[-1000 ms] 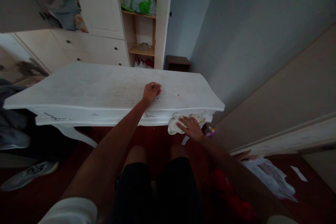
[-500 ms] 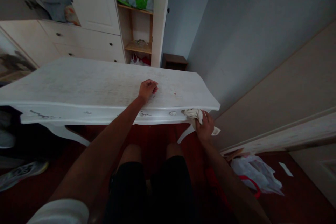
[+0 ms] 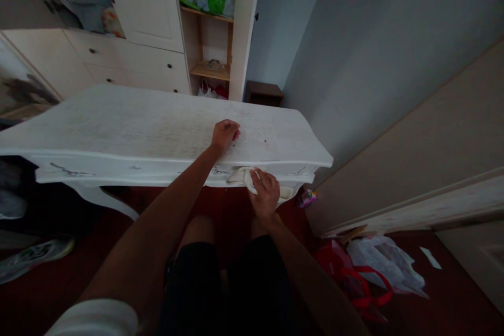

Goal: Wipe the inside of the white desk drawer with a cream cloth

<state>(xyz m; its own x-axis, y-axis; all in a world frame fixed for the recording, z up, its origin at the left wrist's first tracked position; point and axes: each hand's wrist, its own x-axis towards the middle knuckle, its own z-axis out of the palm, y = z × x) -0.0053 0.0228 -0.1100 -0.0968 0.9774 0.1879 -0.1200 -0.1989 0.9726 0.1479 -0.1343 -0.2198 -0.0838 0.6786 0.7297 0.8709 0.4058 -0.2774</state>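
The right hand (image 3: pixel 266 194) holds a white cloth (image 3: pixel 244 176) against the near side of a white table (image 3: pixel 114 121); the left hand (image 3: pixel 225 134), fingers curled, rests on top.

The right hand (image 3: pixel 266 194) hides part of the cloth (image 3: pixel 244 176), while the view's left edge crops the table (image 3: pixel 169 126).

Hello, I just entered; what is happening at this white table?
A person is at the table. The right hand grips a cloth at the table's front face, while the left hand, fingers curled, lies on the tabletop. Behind stands a cabinet; a red bag is on the floor.
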